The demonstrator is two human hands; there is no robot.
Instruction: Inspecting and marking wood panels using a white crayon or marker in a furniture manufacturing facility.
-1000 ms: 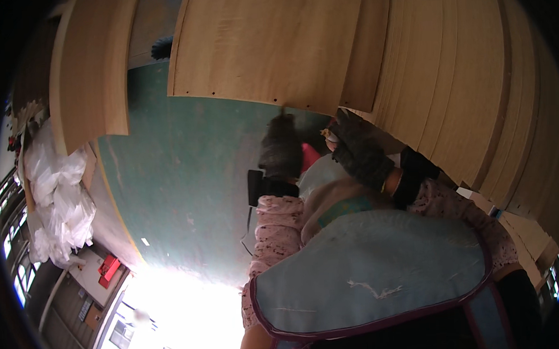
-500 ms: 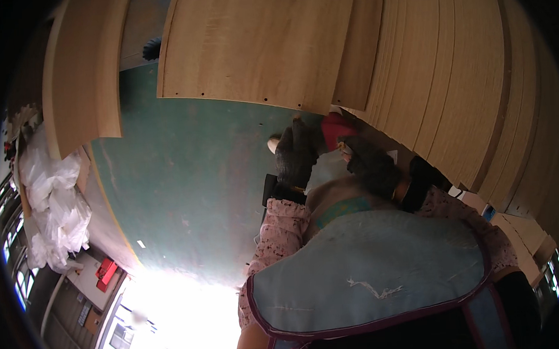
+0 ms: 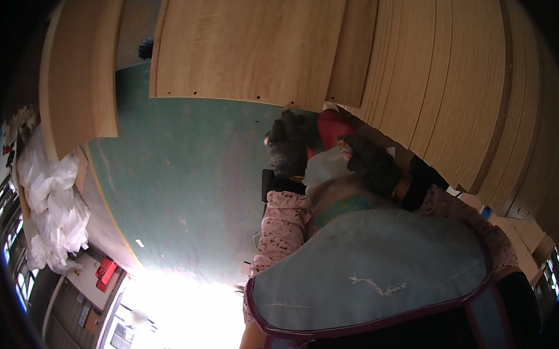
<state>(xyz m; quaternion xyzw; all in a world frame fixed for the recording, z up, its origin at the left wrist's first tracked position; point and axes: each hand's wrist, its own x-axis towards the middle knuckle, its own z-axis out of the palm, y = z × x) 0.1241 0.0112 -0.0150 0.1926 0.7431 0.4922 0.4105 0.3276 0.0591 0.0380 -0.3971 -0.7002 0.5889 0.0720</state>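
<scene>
Red object (image 3: 332,127) between gloved hands: left (image 3: 285,144); right (image 3: 371,164).

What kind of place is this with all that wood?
Probably a furniture or woodworking workshop. Big light wooden panels stand stacked in rows on a green floor, and the person's gloved hands are right by them.

We hold both arms raised in front of our chest, elbows bent, in pink speckled sleeves. Our left hand (image 3: 289,146) in a dark knitted glove points upward, fingers curled; our right hand (image 3: 371,163), gloved alike, curls close beside it.
</scene>
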